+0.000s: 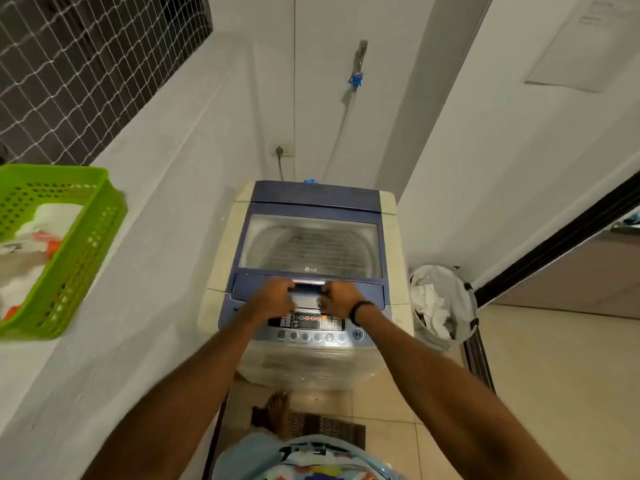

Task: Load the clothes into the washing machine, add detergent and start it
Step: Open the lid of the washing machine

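A top-loading washing machine [393, 244] with a blue lid stands against the far wall. Its lid [311, 244] is down, and the drum shows through the clear window. My left hand [273, 296] and my right hand [341, 297] both curl around the silver lid handle [309, 282] at the lid's front edge. The control panel [306, 322] with round buttons lies just below my hands. A white laundry basket [441, 303] with pale clothes stands on the floor to the right of the machine.
A green plastic basket [79, 251] with white and orange items sits on the white ledge at the left. A tap with a hose [356, 74] and a wall socket [282, 150] are behind the machine. A doorway track [554, 247] runs at the right; a mat [322, 427] lies underfoot.
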Tool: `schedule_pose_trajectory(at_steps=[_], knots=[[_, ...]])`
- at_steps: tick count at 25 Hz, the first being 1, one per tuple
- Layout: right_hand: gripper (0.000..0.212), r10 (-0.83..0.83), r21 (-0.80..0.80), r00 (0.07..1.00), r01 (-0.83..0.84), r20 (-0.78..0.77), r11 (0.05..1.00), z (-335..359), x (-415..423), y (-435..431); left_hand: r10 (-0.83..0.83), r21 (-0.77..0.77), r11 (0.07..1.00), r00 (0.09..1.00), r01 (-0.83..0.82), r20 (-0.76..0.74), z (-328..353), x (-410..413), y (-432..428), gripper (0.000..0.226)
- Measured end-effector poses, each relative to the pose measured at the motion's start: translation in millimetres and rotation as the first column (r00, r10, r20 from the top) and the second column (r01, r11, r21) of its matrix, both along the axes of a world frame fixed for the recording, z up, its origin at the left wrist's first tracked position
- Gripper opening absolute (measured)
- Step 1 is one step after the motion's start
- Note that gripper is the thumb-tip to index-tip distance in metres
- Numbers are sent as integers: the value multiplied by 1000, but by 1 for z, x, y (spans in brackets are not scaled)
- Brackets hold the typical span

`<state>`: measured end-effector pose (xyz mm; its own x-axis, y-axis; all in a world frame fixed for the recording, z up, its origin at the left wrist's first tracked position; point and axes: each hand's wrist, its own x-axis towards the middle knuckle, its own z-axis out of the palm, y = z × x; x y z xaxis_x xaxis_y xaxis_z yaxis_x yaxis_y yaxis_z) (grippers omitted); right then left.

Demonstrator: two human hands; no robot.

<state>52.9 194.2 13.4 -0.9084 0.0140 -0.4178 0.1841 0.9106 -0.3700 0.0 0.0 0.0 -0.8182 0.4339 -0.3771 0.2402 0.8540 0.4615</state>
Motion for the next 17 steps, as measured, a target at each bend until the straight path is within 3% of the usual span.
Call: schedule_pose_trajectory(at_steps=[3, 6, 11, 17], knots=[[37, 20, 77, 999, -17, -33, 997, -29, 0, -3, -160, -117, 981, 987, 157, -16, -17, -4, -8, 50], [45, -111, 80, 994, 110, 10, 991, -37, 4, -8, -192, -157, 968, 980, 197, 49, -20, -13, -7, 60], [42, -184, 152, 983, 182, -4, 972, -41, 6, -26, -181, -217, 956, 979, 199, 98, -25, -20, 0, 64], [67, -26, 143, 998, 19, 52, 990, 1, -9, -11, -220, -262, 940, 975, 219, 25, 7, -22, 7, 71]])
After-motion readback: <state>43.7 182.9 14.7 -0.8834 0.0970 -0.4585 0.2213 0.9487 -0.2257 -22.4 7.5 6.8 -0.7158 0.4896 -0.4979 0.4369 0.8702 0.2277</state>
